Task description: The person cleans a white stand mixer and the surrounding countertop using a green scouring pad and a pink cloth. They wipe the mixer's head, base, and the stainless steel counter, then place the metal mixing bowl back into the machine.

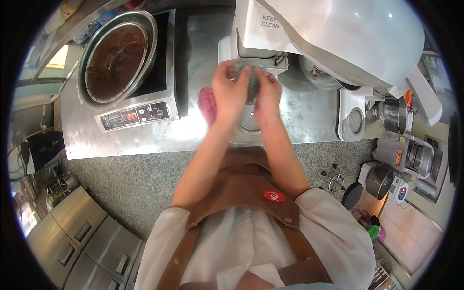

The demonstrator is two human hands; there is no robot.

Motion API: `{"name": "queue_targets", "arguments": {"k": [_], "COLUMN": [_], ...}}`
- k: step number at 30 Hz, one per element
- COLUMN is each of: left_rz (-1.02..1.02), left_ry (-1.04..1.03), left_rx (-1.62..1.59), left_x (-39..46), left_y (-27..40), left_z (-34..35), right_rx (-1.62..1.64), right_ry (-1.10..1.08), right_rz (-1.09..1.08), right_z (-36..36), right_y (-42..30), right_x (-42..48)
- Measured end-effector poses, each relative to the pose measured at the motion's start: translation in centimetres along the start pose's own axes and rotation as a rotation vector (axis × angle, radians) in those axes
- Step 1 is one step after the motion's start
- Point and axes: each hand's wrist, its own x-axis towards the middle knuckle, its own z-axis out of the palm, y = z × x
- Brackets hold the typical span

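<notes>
Both of my hands meet over the steel worktop, in front of the large white stand mixer. My left hand (pixel 232 81) and my right hand (pixel 267 87) grip a greenish, see-through wrapped object (pixel 250 74) between them; its exact kind is unclear, as the fingers cover much of it. A pink cloth (pixel 207 105) lies beside my left wrist. Below the hands, a round dish or plate (pixel 248 119) shows on the mixer's base. To the left, a metal bowl of brown, chocolate-like mixture (pixel 117 61) sits inside a larger bowl on an induction cooker (pixel 134 115).
The white stand mixer (pixel 348 36) overhangs the worktop (pixel 188 136) at the upper right. A white scale-like device (pixel 352 121) stands at the right end. Steel drawers (pixel 81 232) are at lower left. Smaller mixers (pixel 378 181) and a whisk-like tool (pixel 336 183) are at right.
</notes>
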Motion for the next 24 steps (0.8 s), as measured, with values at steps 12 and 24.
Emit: {"name": "queue_targets", "arguments": {"k": [12,24], "left_rz": [0.096,0.182], "left_ry": [0.014,-0.181], "left_rx": [0.253,0.381], "left_x": [0.0,2.3], "left_y": [1.9,1.5], "left_z": [4.6,3.3], "right_rx": [0.030,-0.210], "right_ry": [0.252,0.332], "right_rz": [-0.082,-0.227], "right_z": [0.1,0.2], "right_y": [-1.1,1.7], "right_x": [3.8,5.5]}}
